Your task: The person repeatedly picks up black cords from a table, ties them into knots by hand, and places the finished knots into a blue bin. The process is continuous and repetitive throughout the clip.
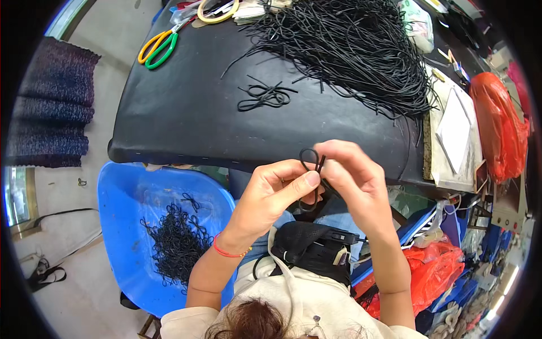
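- Presently, the left hand (271, 195) pinches the black cord (318, 171) between thumb and finger; the right hand (358, 181) pinches it just beside.
- The cord shows at the near edge of the tabletop (186, 121), loop upward.
- A looped bundle (264, 97) lies inside that edge, apart from the pile (350, 51).
- Dark surface extends leftward to the scissors (162, 50), near the left edge.
- The basin (118, 186) sits left, beside the near edge.

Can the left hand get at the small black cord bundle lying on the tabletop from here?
Probably yes: nothing appears to block the black tabletop between the left hand and the cord bundle, though that hand is pinching a looped cord.
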`<state>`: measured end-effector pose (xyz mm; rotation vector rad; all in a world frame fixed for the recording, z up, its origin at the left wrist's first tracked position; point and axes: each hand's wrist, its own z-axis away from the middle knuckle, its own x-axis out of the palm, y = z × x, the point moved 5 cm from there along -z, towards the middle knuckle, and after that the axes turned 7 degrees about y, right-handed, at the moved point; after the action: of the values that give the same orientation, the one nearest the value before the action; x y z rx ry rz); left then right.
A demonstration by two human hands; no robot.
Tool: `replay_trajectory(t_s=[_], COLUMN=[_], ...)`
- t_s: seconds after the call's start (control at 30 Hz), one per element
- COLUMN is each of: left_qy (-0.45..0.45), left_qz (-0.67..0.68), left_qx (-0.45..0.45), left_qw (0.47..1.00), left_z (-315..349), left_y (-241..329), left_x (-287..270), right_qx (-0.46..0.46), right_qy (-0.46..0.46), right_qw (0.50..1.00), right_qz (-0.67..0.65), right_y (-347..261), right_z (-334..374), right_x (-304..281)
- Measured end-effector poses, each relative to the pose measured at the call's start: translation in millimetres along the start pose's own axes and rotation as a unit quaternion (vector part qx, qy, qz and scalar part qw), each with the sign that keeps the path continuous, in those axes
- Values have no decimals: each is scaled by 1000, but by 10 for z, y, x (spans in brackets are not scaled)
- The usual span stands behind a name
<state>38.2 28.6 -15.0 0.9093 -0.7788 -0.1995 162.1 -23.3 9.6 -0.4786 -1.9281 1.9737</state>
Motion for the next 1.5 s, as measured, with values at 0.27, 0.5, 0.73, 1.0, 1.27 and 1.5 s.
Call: replay_trajectory(t_s=[0.27, 0.5, 0.73, 1.0, 1.27, 1.5], left_qy=[29, 34, 25, 8, 112, 105], left_qz=[23, 57, 55, 65, 200, 42], left_qx=[-2, -15, -7, 3, 61, 80], left_qw=[999, 998, 998, 998, 972, 990], left_z=[92, 53, 56, 72, -57, -34], left_y=[-70, -126, -171, -212, -244, -266], left_x=[35, 47, 87, 103, 22, 11], right_qx=[116, 57, 66, 138, 122, 96], right_qy=[-34, 59, 89, 81, 54, 8], right_qw=[989, 996, 994, 986, 990, 995], right_qz=[-81, -33, -7, -47, -38, -29], right_y=[3, 102, 128, 235, 164, 150], right_z=[77, 93, 76, 81, 146, 160], right_x=[157, 100, 57, 32, -124, -116])
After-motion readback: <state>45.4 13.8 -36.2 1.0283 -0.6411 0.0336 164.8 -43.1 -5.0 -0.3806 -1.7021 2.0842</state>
